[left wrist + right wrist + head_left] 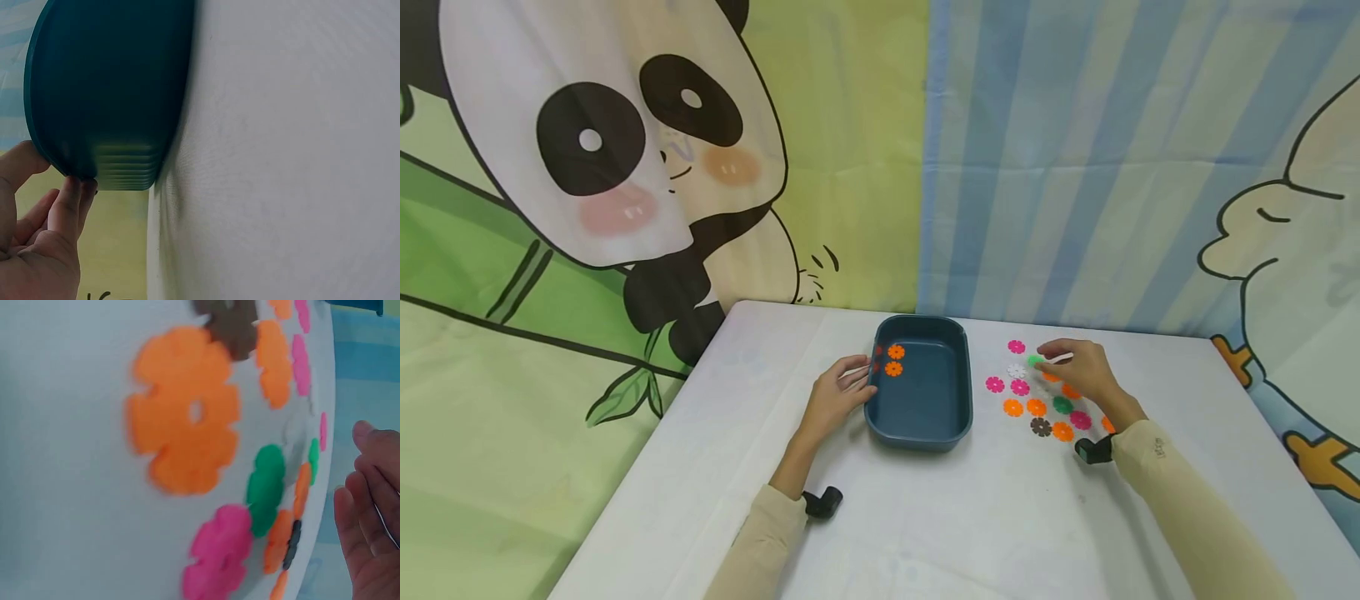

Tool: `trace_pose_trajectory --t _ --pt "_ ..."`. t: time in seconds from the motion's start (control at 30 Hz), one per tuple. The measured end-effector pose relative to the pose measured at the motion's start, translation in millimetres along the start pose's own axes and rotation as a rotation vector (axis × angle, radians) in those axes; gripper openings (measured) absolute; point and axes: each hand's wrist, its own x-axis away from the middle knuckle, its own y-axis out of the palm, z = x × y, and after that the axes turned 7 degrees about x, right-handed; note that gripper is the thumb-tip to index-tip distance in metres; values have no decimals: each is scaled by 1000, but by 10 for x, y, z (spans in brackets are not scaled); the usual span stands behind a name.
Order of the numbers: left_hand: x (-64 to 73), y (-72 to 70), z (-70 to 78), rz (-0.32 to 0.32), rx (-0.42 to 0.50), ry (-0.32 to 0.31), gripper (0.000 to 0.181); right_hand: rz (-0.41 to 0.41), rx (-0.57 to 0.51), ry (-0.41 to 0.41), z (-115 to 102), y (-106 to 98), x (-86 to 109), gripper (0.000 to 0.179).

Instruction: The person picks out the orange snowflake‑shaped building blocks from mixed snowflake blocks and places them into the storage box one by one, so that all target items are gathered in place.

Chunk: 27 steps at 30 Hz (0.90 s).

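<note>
1. Two orange discs (894, 360) lie on the floor of the tub (925, 412), close by its left wall; more discs are scattered on the table (955, 517) to the right of the tub.
2. The discs look very light and thin, probably of springy plastic that would flex a little rather than snap. Flat as they are, they may slide before they lift. The best hold is likely a fingertip pinch on opposite edges, where the notches should give some grip.
3. The light green disc (1035, 360), right of the tub and toward its far end, sits just by the fingertips of the right hand (1084, 367). That hand's thumb and forefinger are parted, and no disc shows in its grasp.
4. The left hand (838, 390) pinches the rim at the left side of the tub between thumb and fingers.
5. The tub seems stiff and fairly light, smooth enough to skate if nudged; its rim is the natural place to steady it.
6. In looks, each disc is a small flower with rounded, notched petals, and a hole shows in the middle of some. Right of the tub there are pink discs (1019, 387), a white disc (1016, 371), a dark green disc (1062, 405), a brown disc (1041, 427) and further orange ones. The tub is dark blue, with rounded corners.
</note>
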Motion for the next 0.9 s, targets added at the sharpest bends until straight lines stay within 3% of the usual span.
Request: trace_pose_trajectory --t 0.3,0.53,0.9 --pt "-12 -20 -38 -2 14 -11 59 -19 49 6 218 44 75 40" --pt "-90 -73 -315 40 3 10 57 -66 67 36 298 50 79 41" --pt "-81 -58 -297 68 -33 10 56 -86 86 34 276 46 41 41"
